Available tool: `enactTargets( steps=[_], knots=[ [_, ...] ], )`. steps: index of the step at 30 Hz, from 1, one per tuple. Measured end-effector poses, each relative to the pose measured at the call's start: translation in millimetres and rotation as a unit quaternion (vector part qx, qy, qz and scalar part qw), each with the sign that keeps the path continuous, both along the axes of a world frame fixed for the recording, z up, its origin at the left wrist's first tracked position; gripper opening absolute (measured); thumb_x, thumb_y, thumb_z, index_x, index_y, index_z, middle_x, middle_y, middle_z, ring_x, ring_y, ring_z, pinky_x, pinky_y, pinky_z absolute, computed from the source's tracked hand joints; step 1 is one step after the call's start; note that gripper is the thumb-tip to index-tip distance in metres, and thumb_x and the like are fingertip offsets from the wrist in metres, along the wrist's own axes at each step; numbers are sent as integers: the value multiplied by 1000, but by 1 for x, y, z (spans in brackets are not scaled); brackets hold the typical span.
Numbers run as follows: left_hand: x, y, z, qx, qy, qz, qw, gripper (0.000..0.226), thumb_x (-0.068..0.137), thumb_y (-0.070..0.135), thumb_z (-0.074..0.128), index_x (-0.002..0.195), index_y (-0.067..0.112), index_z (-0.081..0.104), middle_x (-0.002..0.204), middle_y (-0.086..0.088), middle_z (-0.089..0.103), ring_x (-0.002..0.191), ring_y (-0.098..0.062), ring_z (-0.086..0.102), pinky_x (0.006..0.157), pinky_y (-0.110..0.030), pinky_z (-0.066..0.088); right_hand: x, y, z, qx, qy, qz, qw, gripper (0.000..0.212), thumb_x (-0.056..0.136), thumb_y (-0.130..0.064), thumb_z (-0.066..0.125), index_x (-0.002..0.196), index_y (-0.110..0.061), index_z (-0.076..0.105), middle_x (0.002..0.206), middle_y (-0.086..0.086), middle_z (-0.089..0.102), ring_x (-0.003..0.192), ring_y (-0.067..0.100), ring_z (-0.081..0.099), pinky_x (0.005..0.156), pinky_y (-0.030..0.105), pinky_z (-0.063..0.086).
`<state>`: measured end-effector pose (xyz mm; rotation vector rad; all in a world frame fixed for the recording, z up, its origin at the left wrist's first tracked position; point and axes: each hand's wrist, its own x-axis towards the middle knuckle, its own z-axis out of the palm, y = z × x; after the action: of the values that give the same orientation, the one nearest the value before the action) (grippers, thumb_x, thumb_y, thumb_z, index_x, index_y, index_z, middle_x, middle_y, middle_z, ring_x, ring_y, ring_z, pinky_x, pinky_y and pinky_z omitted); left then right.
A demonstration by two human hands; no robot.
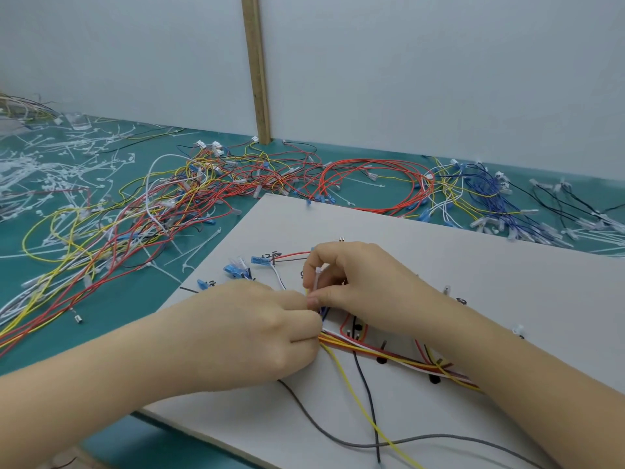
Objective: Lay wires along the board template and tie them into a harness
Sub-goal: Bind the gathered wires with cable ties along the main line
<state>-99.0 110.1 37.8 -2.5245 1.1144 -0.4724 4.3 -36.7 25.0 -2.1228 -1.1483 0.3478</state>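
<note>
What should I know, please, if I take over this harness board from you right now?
Left hand: grips the wire bundle on the board template.
Right hand: pinches a white cable tie standing over the bundle.
Done: wires laid along the pegs, blue terminals at the far ends.
Left: cinch this tie; whether others are needed I cannot tell. Spare wires lie on the green mat.

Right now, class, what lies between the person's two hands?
In the head view, a white plastic cable tie, pinched between left hand and right hand.
</note>
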Motion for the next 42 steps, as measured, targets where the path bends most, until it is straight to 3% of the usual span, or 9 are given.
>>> enactTargets(
  steps=[5, 11, 20, 23, 26, 28, 34, 38, 42],
  knots=[
    [6, -2, 1, 19, 15, -18, 1000, 20, 75, 10, 49, 67, 20, 64, 66, 6, 55, 61, -13, 50, 43, -24, 41, 4, -7, 3, 0, 52, 39, 998, 23, 85, -6, 59, 81, -29, 54, 54, -25, 61, 60, -10, 56, 60, 4, 37],
    [-8, -12, -18, -218, 83, 80, 969, 12, 70, 11, 49, 68, 13, 61, 68, 1, 56, 62, -18, 49, 49, -25, 42, 7, -9, 2, 18, 75, 39, 996, 27, 84, -6, 62, 77, -31, 57, 72, -13, 67, 70, -3, 61, 74, 17, 47],
    [-19, -15, -26, -373, 112, 98, 916, 11, 70, 10, 47, 75, 17, 55, 72, 1, 58, 62, -14, 51, 53, -20, 41, 5, -8, 3, 17, -11, 12, 1000, 29, 79, -21, 71, 61, -37, 54, 81, -3, 63, 70, 9, 55, 72, 30, 47],
    [-18, -13, -28, -391, 121, 98, 907, 15, 72, 11, 48, 81, 23, 50, 67, 2, 57, 59, -11, 48, 52, -19, 42, 4, -7, 2, 3, -27, 9, 1000, 28, 80, -21, 68, 61, -35, 53, 84, -2, 61, 75, 11, 56, 75, 30, 47],
    [-19, -9, -33, -362, 150, 100, 915, 11, 78, 13, 59, 82, 22, 65, 75, 5, 64, 64, -5, 54, 58, -11, 45, 1, -7, -1, 6, -31, -20, 999, 25, 80, -21, 67, 61, -28, 52, 76, -8, 57, 69, 5, 53, 71, 25, 45],
    [-20, -5, -37, -327, 166, 129, 921, 7, 81, 18, 65, 77, 22, 69, 77, 9, 66, 67, -7, 59, 60, -18, 52, 0, -6, -3, 10, -31, -40, 999, 25, 79, -21, 66, 59, -26, 51, 71, -9, 55, 63, 1, 50, 67, 21, 44],
    [-21, -7, -34, -302, 137, 144, 932, 11, 79, 19, 66, 69, 18, 68, 64, 6, 64, 56, -12, 60, 48, -20, 49, 0, -4, -4, -4, -53, -37, 998, 28, 77, -20, 66, 56, -28, 49, 67, -10, 54, 60, 1, 49, 64, 19, 42],
    [-22, -16, -29, -469, 141, 171, 855, 11, 77, 35, 57, 83, 29, 65, 75, 16, 66, 65, 4, 57, 60, -10, 45, 5, -7, -2, 36, 24, -2, 999, 27, 77, -18, 72, 59, -33, 58, 71, -6, 64, 60, 2, 53, 66, 24, 46],
    [-18, -25, -32, -653, 165, 258, 693, 19, 73, 31, 67, 87, 40, 58, 69, 11, 70, 62, -17, 57, 56, -19, 39, 11, -13, 1, 52, 71, 54, 995, 21, 78, -12, 72, 68, -30, 66, 76, -7, 67, 71, 5, 59, 71, 23, 48]
  ],
)
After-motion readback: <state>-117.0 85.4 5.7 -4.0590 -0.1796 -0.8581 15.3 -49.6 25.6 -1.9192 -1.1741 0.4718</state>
